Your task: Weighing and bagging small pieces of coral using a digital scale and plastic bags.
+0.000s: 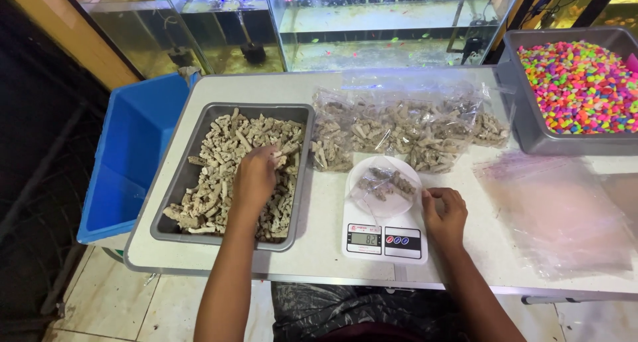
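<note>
Nearest us, right hand [444, 212] rests w/ curled fingers at the edge of the clear bag [383, 182] on the white scale [384, 232]; pinch itself we can't tell. Left hand [256, 176] closes on coral bits [222, 176] in the grey tray [302, 182]. Probably light, rough, brittle, so we scoop loosely. Beyond: filled bags [405, 126].

Rough, matt coral pieces [219, 182] fill a dull metal tray [302, 176]; clear glossy plastic bags [558, 209].

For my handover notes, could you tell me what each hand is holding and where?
The left hand grasps coral pieces in the metal tray. The right hand pinches the clear bag's edge on the scale.
</note>
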